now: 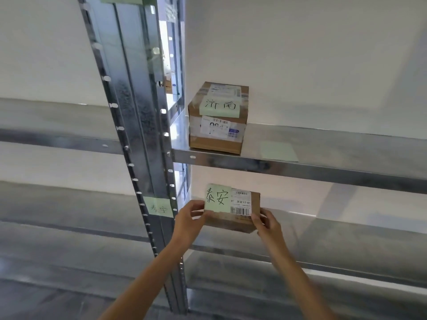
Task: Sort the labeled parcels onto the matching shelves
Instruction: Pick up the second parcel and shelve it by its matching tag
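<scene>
Fingers [200,205] pinching both ends, parcel going onto its shelf

Left hand [187,219] and right hand [268,224] each curl round a short end of the 泰安 parcel [240,204], low over the lower shelf [323,236]; can't tell if it's touching down. The post tag [159,207] at its nine o'clock looks like a match to me. The 济南 parcel [218,117] sits at twelve o'clock on the upper shelf [323,144]. Next I'd say: set it flat, then let go.
</scene>
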{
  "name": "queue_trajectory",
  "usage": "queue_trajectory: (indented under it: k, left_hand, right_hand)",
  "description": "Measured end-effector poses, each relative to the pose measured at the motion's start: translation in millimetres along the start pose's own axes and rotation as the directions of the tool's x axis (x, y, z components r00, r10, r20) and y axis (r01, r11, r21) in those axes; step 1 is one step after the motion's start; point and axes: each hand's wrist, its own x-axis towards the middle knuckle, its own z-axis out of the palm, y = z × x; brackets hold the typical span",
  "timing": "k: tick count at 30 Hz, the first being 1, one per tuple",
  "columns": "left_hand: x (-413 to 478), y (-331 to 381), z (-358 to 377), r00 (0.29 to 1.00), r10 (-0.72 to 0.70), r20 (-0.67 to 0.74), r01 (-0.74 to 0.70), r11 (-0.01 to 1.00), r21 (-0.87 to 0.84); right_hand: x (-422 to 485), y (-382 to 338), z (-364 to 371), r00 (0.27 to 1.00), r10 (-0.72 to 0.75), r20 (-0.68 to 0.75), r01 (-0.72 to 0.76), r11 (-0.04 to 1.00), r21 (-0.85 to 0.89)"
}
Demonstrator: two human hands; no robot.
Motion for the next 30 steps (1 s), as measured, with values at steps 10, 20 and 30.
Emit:
queue_trajectory:
  k: [10,20,30]
  left_hand:
    - [54.6,-41.8,11.3,0.990,-0.129,0.063,0.121,0.986,0.114]
    - [96.5,-73.9,21.8,0.925,-0.351,0.148,0.319,0.926,0.203]
    - [117.5,-88.5,29.7,0.836,-0.524,0.162,0.484,0.844,0.232]
  right_hand:
    - [50.9,27.8,29.9,0.994,0.098,0.056,-0.087,0.982,-0.166]
    - [84.4,53.2,57.2,0.981,0.177,0.079,-0.148,0.947,-0.286]
    - [100.2,65.5,69.7,0.971,0.222,0.088,-0.179,0.920,-0.348]
